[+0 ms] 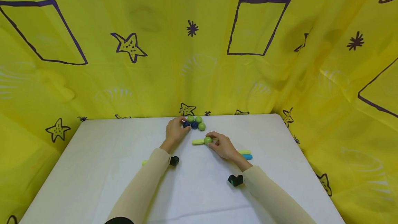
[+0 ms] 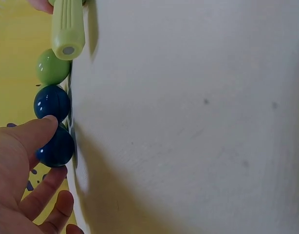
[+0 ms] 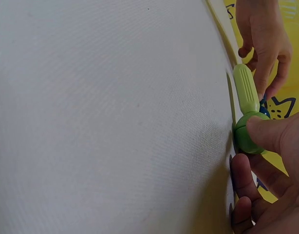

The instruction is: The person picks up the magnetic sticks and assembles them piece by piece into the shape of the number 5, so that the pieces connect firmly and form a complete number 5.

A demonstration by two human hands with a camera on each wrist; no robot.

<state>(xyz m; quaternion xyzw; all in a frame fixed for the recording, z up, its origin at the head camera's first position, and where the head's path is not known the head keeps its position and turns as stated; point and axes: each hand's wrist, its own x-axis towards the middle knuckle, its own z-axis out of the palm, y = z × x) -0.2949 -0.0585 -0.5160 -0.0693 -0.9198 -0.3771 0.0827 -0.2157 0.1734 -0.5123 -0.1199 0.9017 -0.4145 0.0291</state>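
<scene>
Near the table's far edge, my left hand (image 1: 174, 131) pinches a dark blue ball (image 2: 56, 150) between thumb and finger. Touching it is a second dark blue ball (image 1: 194, 125), with several glossy green balls clustered behind and beside the pair. Closer to me and to the right, my right hand (image 1: 223, 145) grips another green ball (image 3: 246, 138) with thumb and fingers. A ridged yellow-green rod (image 1: 197, 142) sticks out from that ball toward the left. Its free end shows a round grey metal spot in the left wrist view.
Beside the right wrist lie a yellow-green rod (image 1: 244, 152) and a blue rod (image 1: 247, 156), partly covered by the arm. Another yellow-green piece (image 1: 144, 162) peeks out by the left sleeve. A yellow patterned curtain (image 1: 161, 78) surrounds the white table (image 1: 109, 148).
</scene>
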